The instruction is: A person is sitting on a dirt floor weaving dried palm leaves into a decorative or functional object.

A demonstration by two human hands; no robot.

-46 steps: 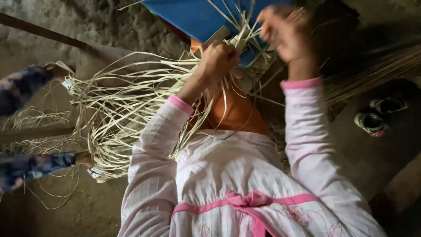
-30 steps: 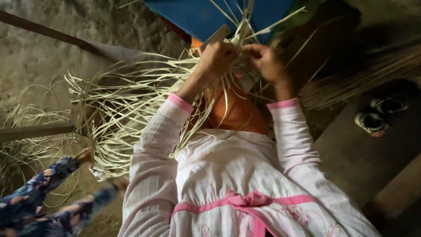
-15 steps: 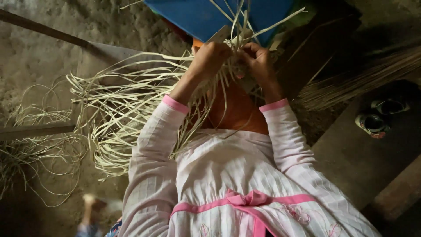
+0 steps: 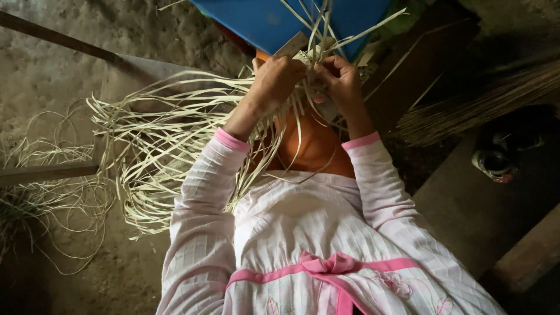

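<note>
Both hands meet at twelve o'clock of the lap: the left hand is closed around a bunch of pale split-cane strips, and the right hand pinches a strip at the small woven start. Loose strip ends fan toward nine o'clock over the dirt floor. A blue board lies just beyond the hands.

Loose pale strips are sprawling across the left centre of the frame, tangling any path there. A blue board is closing off the top edge just above the left hand and right hand. Bare earthen floor is lying open at the upper left.
</note>
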